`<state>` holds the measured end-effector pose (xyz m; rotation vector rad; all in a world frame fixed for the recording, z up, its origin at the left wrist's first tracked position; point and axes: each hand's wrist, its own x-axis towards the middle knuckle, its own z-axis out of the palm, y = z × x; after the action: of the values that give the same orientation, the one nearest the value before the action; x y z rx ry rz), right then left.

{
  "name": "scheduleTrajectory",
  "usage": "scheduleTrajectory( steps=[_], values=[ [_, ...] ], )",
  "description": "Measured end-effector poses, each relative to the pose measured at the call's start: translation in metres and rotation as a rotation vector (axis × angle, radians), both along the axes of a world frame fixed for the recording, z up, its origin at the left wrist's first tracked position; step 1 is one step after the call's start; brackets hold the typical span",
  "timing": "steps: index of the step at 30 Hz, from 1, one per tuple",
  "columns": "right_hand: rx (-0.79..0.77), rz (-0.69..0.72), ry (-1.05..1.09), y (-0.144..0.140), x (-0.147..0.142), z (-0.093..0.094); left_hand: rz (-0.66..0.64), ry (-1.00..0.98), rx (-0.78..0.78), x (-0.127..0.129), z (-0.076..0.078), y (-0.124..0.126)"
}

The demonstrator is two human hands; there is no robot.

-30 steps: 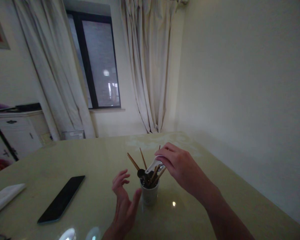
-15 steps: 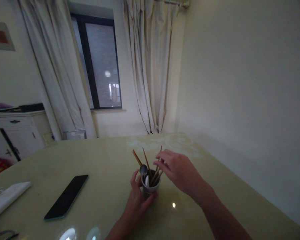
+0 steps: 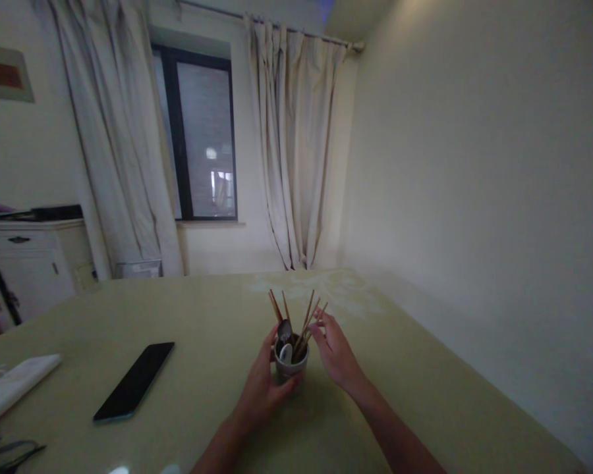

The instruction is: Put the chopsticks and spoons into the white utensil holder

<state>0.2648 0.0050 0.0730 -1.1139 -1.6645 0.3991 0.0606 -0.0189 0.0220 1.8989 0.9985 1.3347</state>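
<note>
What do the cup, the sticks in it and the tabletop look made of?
Cup: probably glazed ceramic, pale, thick-rimmed. Chopsticks: likely wood or bamboo, thin, brown, matte. Table: glossy yellow-green surface with reflections; glass or lacquer, can't tell which.

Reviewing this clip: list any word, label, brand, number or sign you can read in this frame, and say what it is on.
None can be read.
The black flat phone shows a dark, blank screen.
The small white cup of wooden chopsticks, gripped by the left hand with the right hand beside it, bears no visible print.
The framed wall picture shows only a blurred red band.
</note>
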Motion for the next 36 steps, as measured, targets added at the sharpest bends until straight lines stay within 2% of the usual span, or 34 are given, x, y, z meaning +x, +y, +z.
scheduleTrajectory(
  steps=[3, 5, 8, 11, 14, 16, 18, 20, 23, 28, 33, 36],
  values=[
    [0.016, 0.104, -0.171, 0.01, -0.014, 0.028, -0.058, -0.03, 0.01, -0.004, 0.004, -0.003],
    [-0.042, 0.127, -0.292, 0.015, -0.023, 0.046, -0.092, -0.06, -0.01, -0.006, 0.005, -0.005],
    [-0.13, 0.084, -0.372, 0.017, -0.033, 0.056, -0.097, -0.089, -0.057, -0.006, 0.006, -0.008],
    [-0.056, 0.124, -0.177, 0.014, -0.033, 0.04, -0.119, -0.108, -0.073, -0.005, 0.006, -0.01],
    [0.005, 0.147, 0.176, 0.009, -0.026, 0.003, -0.129, -0.123, -0.093, -0.001, 0.005, -0.01],
    [-0.083, 0.146, 0.33, 0.006, -0.022, -0.024, -0.076, -0.127, -0.134, 0.001, 0.003, -0.008],
    [-0.197, 0.273, 0.393, 0.005, -0.021, -0.045, -0.021, -0.15, -0.188, 0.001, 0.0, -0.005],
    [-0.272, 0.409, 0.426, 0.006, -0.023, -0.056, -0.012, -0.178, -0.237, 0.001, -0.004, -0.001],
    [-0.316, 0.526, 0.46, 0.007, -0.03, -0.059, -0.061, -0.156, -0.253, -0.003, -0.008, 0.004],
    [-0.295, 0.635, 0.371, 0.007, -0.037, -0.055, -0.083, -0.041, -0.115, -0.015, -0.013, 0.012],
    [-0.233, 0.489, 0.297, 0.007, -0.039, -0.058, 0.079, 0.302, -0.09, -0.027, -0.021, 0.015],
    [-0.213, 0.337, 0.307, 0.017, -0.031, -0.059, 0.154, 0.395, -0.086, -0.032, -0.028, 0.014]
  ],
)
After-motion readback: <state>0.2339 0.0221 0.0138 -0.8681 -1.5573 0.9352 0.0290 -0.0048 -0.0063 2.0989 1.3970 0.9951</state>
